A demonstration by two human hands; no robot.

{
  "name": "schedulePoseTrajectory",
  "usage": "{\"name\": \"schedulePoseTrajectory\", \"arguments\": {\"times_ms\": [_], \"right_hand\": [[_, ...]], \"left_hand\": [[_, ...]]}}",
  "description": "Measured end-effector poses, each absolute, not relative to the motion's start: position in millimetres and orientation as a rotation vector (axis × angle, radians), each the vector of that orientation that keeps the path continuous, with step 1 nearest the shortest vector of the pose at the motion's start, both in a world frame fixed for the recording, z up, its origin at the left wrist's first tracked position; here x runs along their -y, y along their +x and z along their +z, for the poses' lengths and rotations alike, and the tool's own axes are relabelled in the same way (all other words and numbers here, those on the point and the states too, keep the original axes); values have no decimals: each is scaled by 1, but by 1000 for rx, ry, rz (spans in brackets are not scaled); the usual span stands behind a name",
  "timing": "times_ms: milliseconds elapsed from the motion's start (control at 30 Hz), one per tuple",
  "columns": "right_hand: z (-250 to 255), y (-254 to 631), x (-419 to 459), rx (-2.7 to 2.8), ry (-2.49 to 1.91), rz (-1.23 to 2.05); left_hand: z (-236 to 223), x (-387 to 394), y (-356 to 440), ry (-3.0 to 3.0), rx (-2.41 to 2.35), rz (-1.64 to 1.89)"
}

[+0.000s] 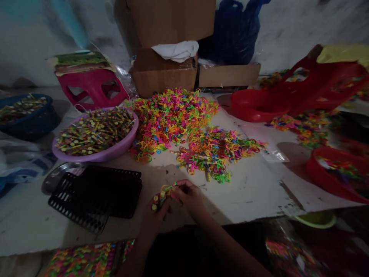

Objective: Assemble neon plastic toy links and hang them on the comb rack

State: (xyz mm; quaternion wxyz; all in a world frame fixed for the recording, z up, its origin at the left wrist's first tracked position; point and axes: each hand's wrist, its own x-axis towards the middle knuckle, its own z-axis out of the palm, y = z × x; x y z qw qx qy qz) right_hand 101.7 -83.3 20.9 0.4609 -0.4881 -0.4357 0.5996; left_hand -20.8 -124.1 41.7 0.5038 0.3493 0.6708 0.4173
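My left hand (158,215) is closed around a few small patterned tubes (162,194) with pale yellow round ends. Beside it, my right hand (188,195) pinches a small bright green plastic piece (170,186) at the top of the tubes. Whether that piece touches a tube is too small to tell. Just beyond both hands, loose tubes (207,173) lie at the near edge of a spread of bright looped plastic pieces (221,148). A larger heap of such pieces (175,115) rises behind it.
On the left stand a purple basin (115,154) full of tubes, stacked black slotted trays (112,188) and a blue tub (31,123). Cardboard boxes (164,75) and a pink stool (89,86) line the back. Red basins (256,107) and a red stool (325,84) are at right.
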Motion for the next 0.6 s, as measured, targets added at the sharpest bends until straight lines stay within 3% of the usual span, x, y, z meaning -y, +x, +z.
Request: {"name": "schedulePoseTrajectory", "arguments": {"times_ms": [167, 467, 600], "right_hand": [[27, 105, 82, 1072, -1166, 1374], [40, 116, 94, 1518, -1186, 817], [45, 116, 104, 1577, -1158, 732]], "left_hand": [[39, 128, -15, 1020, -1565, 997], [57, 131, -9, 1146, -1611, 998], [62, 137, -10, 1186, -1571, 934]]}}
